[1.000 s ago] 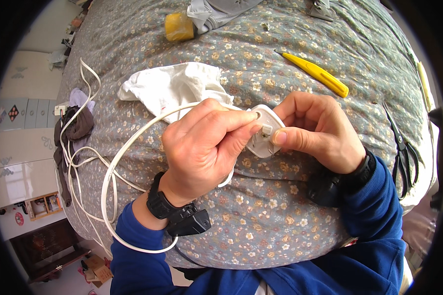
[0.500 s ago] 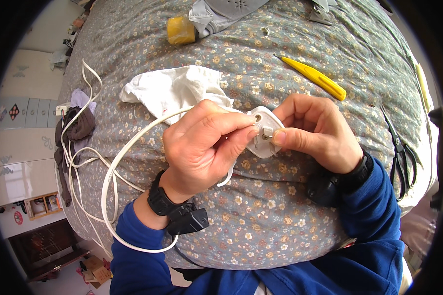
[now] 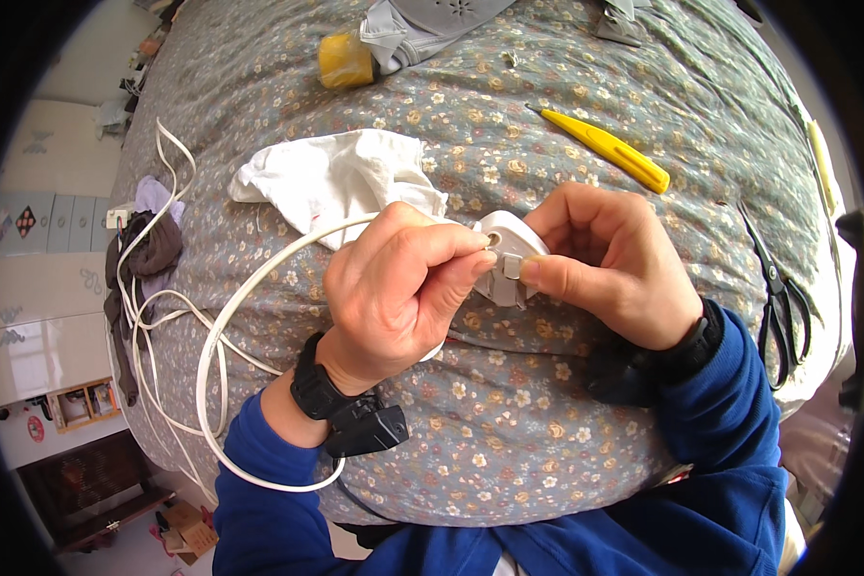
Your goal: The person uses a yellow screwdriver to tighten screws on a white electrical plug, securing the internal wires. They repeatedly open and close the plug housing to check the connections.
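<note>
My right hand (image 3: pixel 616 269) grips a small white plastic plug housing (image 3: pixel 514 230), its thumb against a metal piece on the inner face. A round hole shows at the housing's left end. My left hand (image 3: pixel 389 293) is closed in a pinch beside that hole, thumb and forefinger touching the housing's edge. Whatever is between those fingertips is too small to make out. A white cable (image 3: pixel 204 370) runs to the left hand from a large loop over the left forearm. Behind the hands lies a crumpled white cloth (image 3: pixel 341 173).
A yellow pen-shaped tool (image 3: pixel 605 149) with a thin dark tip lies beyond my right hand. Black scissors (image 3: pixel 776 283) rest at the right. At the far side are a yellow tape roll (image 3: pixel 344 60) and grey fabric (image 3: pixel 432 24). Dark cloth (image 3: pixel 152 245) and more cable lie left on the flowered bedding (image 3: pixel 509 432).
The plug housing has tilted, its inner face turning more upward and away, and shifted slightly left. Both hands stay close together on it with nearly the same grip.
</note>
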`<action>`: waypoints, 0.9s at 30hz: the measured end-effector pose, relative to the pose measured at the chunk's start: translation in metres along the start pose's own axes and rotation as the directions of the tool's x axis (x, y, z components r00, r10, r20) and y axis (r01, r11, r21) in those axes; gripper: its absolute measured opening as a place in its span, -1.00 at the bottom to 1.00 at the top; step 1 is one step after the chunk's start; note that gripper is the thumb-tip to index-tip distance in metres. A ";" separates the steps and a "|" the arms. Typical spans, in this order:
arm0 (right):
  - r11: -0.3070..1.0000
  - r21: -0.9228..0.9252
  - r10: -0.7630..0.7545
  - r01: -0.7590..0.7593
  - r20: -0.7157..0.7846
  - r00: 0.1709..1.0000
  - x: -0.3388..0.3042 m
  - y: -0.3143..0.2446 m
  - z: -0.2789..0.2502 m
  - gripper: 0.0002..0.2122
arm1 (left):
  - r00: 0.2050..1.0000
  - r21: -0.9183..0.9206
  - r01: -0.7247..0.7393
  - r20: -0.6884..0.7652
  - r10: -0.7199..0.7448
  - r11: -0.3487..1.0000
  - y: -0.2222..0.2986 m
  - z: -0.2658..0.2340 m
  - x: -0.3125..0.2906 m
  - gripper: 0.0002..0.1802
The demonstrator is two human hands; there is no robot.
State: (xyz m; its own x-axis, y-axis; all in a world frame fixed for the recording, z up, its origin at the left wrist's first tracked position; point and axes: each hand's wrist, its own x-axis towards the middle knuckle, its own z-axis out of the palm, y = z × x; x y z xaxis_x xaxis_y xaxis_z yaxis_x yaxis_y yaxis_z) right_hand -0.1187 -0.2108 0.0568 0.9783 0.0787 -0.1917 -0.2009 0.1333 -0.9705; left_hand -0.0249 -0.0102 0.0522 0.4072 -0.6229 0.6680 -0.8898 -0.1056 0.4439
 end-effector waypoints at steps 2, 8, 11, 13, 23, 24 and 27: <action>0.994 -0.111 0.011 -0.015 -0.039 0.999 -0.001 -0.001 0.002 -0.82 | 1.000 0.028 0.004 0.012 -0.004 1.000 0.002 0.000 -0.001 -0.84; 0.992 -0.125 0.013 -0.019 -0.051 0.999 -0.001 -0.004 0.001 -0.82 | 0.993 0.040 0.105 0.040 -0.107 0.994 0.006 0.003 0.000 -0.80; 0.980 -0.195 0.034 -0.047 -0.070 0.997 0.001 -0.002 0.000 -0.80 | 0.993 0.139 -0.121 0.018 0.120 0.983 0.009 -0.001 0.001 -0.79; 0.992 -0.119 0.039 -0.046 -0.060 0.997 0.002 0.000 -0.001 -0.80 | 0.997 0.080 -0.071 0.000 0.071 0.994 0.010 -0.004 0.001 -0.80; 0.991 0.116 -0.062 0.070 -0.070 0.996 0.007 0.007 -0.014 -0.79 | 0.855 -0.345 0.518 0.204 -0.476 0.783 -0.001 -0.004 -0.001 -0.89; 0.988 0.139 -0.061 0.070 -0.071 0.996 0.008 0.007 -0.014 -0.79 | 0.823 -0.440 0.565 0.242 -0.514 0.698 0.000 -0.004 -0.001 -0.85; 0.982 0.178 -0.063 0.066 -0.025 0.998 0.008 0.008 -0.012 -0.78 | 0.715 -0.624 0.675 0.418 -0.560 0.395 0.002 -0.007 -0.001 -0.64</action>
State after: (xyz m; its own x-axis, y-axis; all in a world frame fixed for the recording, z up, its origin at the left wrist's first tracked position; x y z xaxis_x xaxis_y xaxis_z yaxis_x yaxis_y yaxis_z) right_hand -0.1120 -0.2208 0.0457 0.9899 0.0452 -0.1342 -0.1416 0.3123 -0.9394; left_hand -0.0257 -0.0042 0.0572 0.7035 -0.7103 -0.0210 0.0517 0.0217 0.9984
